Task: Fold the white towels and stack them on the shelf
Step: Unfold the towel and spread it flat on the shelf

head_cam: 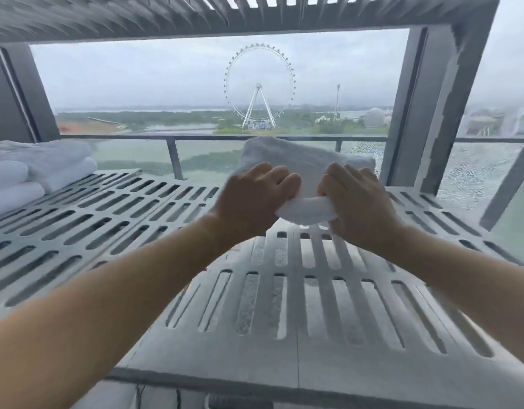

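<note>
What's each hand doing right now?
Left hand: closed on the folded white towel.
Right hand: closed on the same towel.

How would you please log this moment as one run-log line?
step: placing folded towel | left hand: gripping it | right hand: gripping it | over: slatted shelf | stack of towels: far left

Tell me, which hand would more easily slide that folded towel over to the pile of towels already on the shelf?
Probably the left hand: the stacked towels lie on its side of the slatted shelf. Both hands, including the right hand, grip the folded towel.
</note>
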